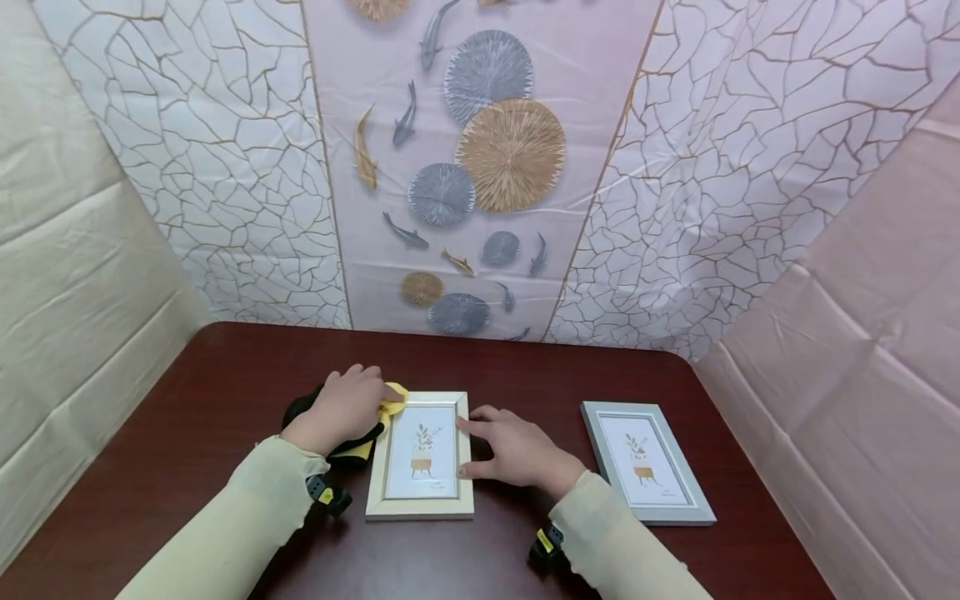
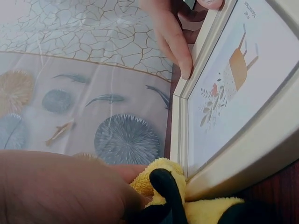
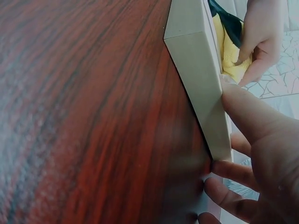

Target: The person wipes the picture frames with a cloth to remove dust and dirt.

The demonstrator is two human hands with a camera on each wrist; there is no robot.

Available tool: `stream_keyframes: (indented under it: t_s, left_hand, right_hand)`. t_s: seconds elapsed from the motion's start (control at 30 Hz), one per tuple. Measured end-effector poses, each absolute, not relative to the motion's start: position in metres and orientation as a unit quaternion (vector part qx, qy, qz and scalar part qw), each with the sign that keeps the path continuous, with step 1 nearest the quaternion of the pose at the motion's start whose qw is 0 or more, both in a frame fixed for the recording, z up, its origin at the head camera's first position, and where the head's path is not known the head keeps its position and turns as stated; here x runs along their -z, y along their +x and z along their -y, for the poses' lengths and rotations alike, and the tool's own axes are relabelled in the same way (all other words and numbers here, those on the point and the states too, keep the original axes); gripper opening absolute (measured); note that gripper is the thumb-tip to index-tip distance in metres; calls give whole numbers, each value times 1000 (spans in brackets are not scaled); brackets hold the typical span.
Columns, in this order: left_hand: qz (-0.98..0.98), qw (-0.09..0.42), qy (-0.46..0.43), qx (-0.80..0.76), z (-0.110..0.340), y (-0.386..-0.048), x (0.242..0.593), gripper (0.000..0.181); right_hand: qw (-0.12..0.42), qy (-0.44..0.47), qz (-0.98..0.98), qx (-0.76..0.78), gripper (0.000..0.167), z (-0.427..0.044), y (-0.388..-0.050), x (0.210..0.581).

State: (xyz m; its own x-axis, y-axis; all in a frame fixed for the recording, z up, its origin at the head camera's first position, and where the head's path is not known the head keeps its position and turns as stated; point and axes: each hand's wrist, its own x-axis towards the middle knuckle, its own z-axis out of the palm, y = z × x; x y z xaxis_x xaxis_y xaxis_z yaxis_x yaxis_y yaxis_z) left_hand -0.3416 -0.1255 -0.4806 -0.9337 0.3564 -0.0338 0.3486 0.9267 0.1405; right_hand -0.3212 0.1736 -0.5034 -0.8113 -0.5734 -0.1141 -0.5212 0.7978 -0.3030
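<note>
A cream picture frame with a plant print lies flat on the dark red table. The left hand grips a yellow and black cloth against the frame's upper left corner; in the left wrist view the cloth bunches at that corner. At the frame's right side is the right hand, thumb and fingers on its border. The right wrist view shows the right hand with its thumb on the frame's edge and other fingers beside it, some near the tabletop.
A grey picture frame with a similar print lies on the table to the right of the right hand. Behind the table hangs a patterned fabric with fish and round shapes; plain pale fabric stands on the sides.
</note>
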Motion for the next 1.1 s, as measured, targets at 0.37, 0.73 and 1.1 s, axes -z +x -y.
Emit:
stream_keyframes:
  t_s: [0.37, 0.73, 1.1]
  left_hand:
    - [-977, 18, 204, -63, 97, -344, 473, 37]
    - [-975, 23, 218, -36, 61, -346, 474, 37]
    - [-975, 29, 220, 5, 55, -351, 476, 34]
  right_hand:
    - [93, -294, -943, 125, 82, -177, -316, 498]
    - [87, -300, -943, 115, 82, -177, -318, 501]
    - [90, -297, -944, 115, 82, -178, -320, 505]
